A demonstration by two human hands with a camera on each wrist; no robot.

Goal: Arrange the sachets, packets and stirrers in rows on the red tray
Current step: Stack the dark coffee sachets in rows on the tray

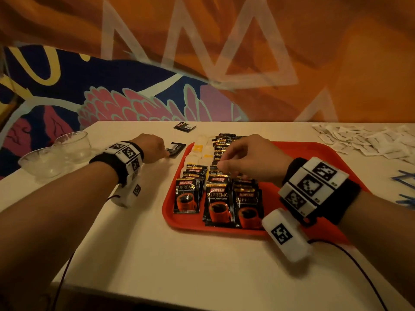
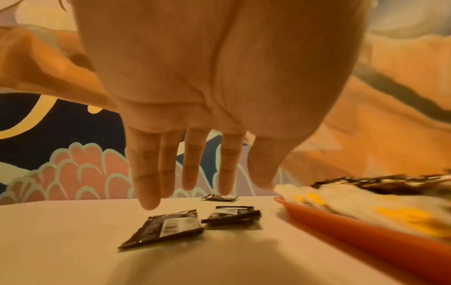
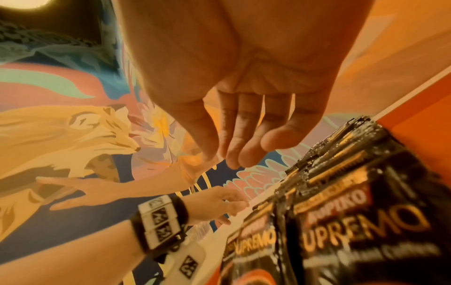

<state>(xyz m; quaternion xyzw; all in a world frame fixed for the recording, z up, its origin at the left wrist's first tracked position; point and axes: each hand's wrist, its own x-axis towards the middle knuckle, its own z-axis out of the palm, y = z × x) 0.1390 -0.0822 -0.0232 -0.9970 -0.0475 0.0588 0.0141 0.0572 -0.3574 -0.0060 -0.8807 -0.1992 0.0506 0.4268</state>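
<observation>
The red tray [image 1: 298, 148] lies right of centre on the white table. Rows of overlapping black Kopiko coffee packets [image 1: 219, 204] run from its front to its back. White and yellow sachets [image 1: 198, 151] lie in its far left part. My right hand [image 1: 226, 162] hovers over the middle packet rows [image 3: 354, 221] with fingers [image 3: 234, 154] loosely bent, holding nothing. My left hand [image 1: 155, 149] is over the table left of the tray [image 2: 366, 237]. Its straight fingers [image 2: 146, 183] hang just above two loose black packets [image 2: 165, 227] [image 2: 231, 215]. A third loose packet [image 1: 184, 126] lies farther back.
Two clear glass bowls [image 1: 74, 142] [image 1: 42, 163] stand at the table's left edge. A heap of white sachets [image 1: 370, 140] spreads over the back right corner. Thin blue strips [image 1: 404, 178] lie at the right edge. A painted wall rises right behind the table.
</observation>
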